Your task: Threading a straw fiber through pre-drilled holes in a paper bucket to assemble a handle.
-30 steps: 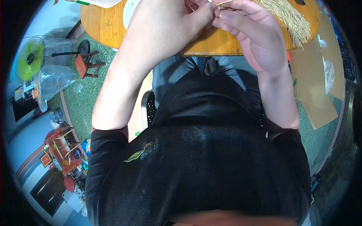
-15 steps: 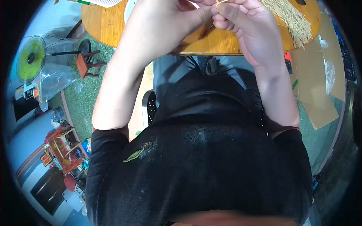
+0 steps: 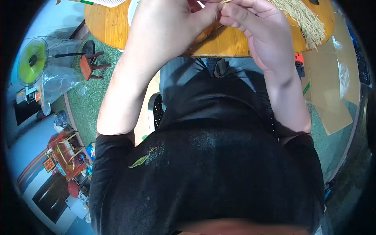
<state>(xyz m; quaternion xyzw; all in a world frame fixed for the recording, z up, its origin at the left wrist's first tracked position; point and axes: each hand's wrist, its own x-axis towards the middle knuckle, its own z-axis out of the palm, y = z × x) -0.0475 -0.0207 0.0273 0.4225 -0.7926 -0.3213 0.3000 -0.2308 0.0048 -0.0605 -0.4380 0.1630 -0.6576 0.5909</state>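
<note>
Both hands meet over a wooden table (image 3: 111, 29) at the top edge of the view. My left hand (image 3: 174, 25) has thumb and fingers closed together. My right hand (image 3: 264, 27) pinches close beside it, with its fingers curled in. Between the fingertips shows a small bit of tan cord (image 3: 226, 1); the rest of it is cut off by the frame or covered by the fingers. Right of my right hand lies a thick bundle of tan cords (image 3: 307, 23), its loose ends near the table's edge. A reddish-brown rounded thing (image 3: 205, 36) is mostly hidden behind my left hand.
A white dish (image 3: 132, 13) and a printed sheet (image 3: 107, 2) are at the table's upper left. On the floor to the left are a small wooden chair (image 3: 89, 67) and a green-bladed fan (image 3: 33, 60). Flattened cardboard (image 3: 323, 78) lies to the right.
My hands have shifted slightly upward, still together. The bit of tan cord between the fingertips shows less. More of the reddish-brown thing is visible beside my left hand.
</note>
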